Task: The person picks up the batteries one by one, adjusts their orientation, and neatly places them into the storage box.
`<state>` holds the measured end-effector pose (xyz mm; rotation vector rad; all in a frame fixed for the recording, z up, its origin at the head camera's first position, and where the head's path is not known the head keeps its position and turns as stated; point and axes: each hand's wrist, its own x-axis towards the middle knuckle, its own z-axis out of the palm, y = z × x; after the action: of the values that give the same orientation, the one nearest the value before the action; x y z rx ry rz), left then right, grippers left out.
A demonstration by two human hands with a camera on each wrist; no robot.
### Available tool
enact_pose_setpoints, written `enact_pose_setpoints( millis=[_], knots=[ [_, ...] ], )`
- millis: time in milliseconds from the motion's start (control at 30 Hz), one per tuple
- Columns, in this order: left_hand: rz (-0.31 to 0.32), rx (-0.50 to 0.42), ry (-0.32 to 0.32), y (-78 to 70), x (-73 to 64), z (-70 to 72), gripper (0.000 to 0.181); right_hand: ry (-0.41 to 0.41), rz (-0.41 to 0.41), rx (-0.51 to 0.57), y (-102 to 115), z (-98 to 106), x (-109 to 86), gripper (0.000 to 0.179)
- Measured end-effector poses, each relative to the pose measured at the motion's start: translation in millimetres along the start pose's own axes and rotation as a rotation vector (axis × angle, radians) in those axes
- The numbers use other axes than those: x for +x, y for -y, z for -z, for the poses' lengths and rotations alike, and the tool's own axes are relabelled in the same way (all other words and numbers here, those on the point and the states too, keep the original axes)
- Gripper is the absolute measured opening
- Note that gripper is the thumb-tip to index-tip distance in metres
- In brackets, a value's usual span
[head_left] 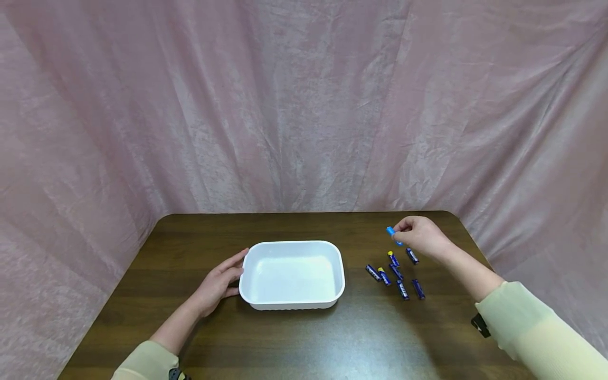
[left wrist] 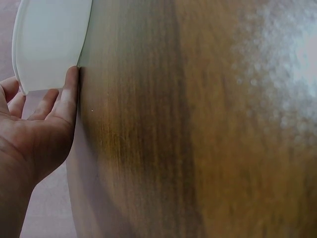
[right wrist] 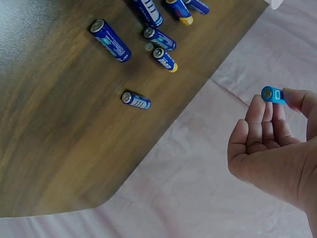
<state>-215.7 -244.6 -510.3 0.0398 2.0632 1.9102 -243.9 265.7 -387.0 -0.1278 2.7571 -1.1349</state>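
Observation:
Between its thumb and fingertips my right hand (head_left: 423,236) pinches a light blue battery (head_left: 390,231), held over the far right of the table. The battery's round end faces the camera in the right wrist view, where the right hand (right wrist: 270,148) has its fingers side by side. Below it lie several dark blue batteries (head_left: 402,290), some with yellow ends. My left hand (head_left: 215,287) touches the left end of a white rectangular tray (head_left: 292,305) with spread, fairly straight fingers. The left wrist view shows those fingertips along the tray's end wall (left wrist: 49,79).
The tray stands near the middle of a dark wooden table (head_left: 285,343), with its bare inside floor showing. One battery (head_left: 411,256) lies a little apart toward the right edge. A pink curtain (head_left: 294,105) hangs behind the table and at both sides.

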Motion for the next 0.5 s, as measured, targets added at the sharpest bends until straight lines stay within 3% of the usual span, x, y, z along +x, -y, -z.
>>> enact_pose_setpoints(
  millis=[500],
  knots=[
    [-0.007,0.0,0.014,1.8,1.7,-0.4,0.056,0.038,0.017,-0.032,25.6,-8.1,3.4,0.027]
  ],
)
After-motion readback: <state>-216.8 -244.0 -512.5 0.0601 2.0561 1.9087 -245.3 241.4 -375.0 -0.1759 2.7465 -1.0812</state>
